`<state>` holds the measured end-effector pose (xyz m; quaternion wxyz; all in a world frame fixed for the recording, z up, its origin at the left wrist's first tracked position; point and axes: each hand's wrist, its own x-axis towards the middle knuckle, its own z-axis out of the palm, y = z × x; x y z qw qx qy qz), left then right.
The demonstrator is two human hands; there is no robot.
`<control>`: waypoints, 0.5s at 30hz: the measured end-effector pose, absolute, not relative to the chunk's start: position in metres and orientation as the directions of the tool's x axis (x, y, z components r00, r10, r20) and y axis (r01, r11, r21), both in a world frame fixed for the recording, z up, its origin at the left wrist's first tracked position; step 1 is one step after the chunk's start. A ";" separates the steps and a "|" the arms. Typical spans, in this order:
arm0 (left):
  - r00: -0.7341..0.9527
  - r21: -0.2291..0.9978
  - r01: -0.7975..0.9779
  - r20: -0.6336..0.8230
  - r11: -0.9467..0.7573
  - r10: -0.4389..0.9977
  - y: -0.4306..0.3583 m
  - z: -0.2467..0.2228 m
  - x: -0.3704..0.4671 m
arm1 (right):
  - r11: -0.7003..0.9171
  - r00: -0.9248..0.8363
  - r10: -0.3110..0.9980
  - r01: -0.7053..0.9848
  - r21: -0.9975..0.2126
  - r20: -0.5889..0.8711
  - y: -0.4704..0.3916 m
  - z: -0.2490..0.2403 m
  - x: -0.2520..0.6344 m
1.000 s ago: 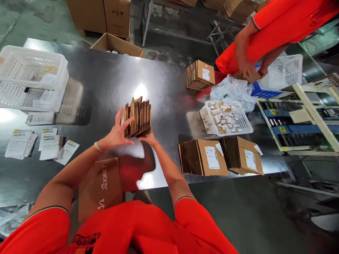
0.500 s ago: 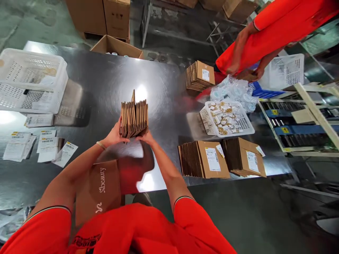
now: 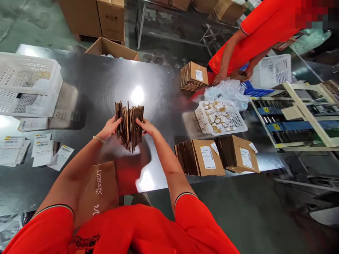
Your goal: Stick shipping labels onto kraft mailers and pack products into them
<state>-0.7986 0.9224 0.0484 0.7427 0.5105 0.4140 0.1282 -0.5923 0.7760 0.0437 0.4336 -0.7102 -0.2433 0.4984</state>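
Between my two hands I hold a stack of flat brown cardboard pieces (image 3: 129,123), standing on edge above the metal table (image 3: 159,84). My left hand (image 3: 111,127) grips its left side, thumb in front. My right hand (image 3: 146,126) is closed on the right side, also with the thumb showing. The edges of the stack are uneven, and one piece sticks up in the middle. Below my left forearm, a brown box (image 3: 106,183) marked "beauty" stands at the table's near edge.
Printed slips (image 3: 43,150) and white crates (image 3: 29,84) lie to the left. On the right are labelled cardboard stacks (image 3: 208,158), a white basket of small packets (image 3: 222,116) and plastic bags (image 3: 227,91). A co-worker (image 3: 249,42) stands beyond; a rack (image 3: 293,120) is far right.
The cardboard stack has tilted, so its edges now face up and its lower ends show nearer me. My thumbs have come onto its near face. The co-worker's arms have shifted.
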 end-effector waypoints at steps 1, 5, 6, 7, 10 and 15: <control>0.613 0.865 0.257 -0.491 0.431 0.618 0.922 0.049 -0.797 | -0.498 0.386 0.782 -0.084 -0.863 -0.489 0.781 0.041 -0.593; 0.602 0.872 0.264 -0.482 0.411 0.636 0.910 0.057 -0.801 | -0.418 0.350 0.836 -0.093 -0.904 -0.423 0.780 0.041 -0.593; 0.609 0.876 0.256 -0.474 0.408 0.636 0.907 0.060 -0.804 | -0.393 0.325 0.854 -0.106 -0.913 -0.405 0.776 0.045 -0.591; 0.625 0.880 0.250 -0.465 0.404 0.627 0.904 0.063 -0.806 | -0.372 0.299 0.871 -0.118 -0.921 -0.390 0.772 0.049 -0.587; 0.688 0.892 0.240 -0.435 0.384 0.580 0.899 0.070 -0.813 | -0.361 0.246 0.889 -0.140 -0.922 -0.386 0.761 0.061 -0.571; 0.736 0.868 0.239 -0.455 0.436 0.502 0.882 0.063 -0.810 | -0.574 0.192 0.778 -0.167 -0.801 -0.598 0.742 0.052 -0.571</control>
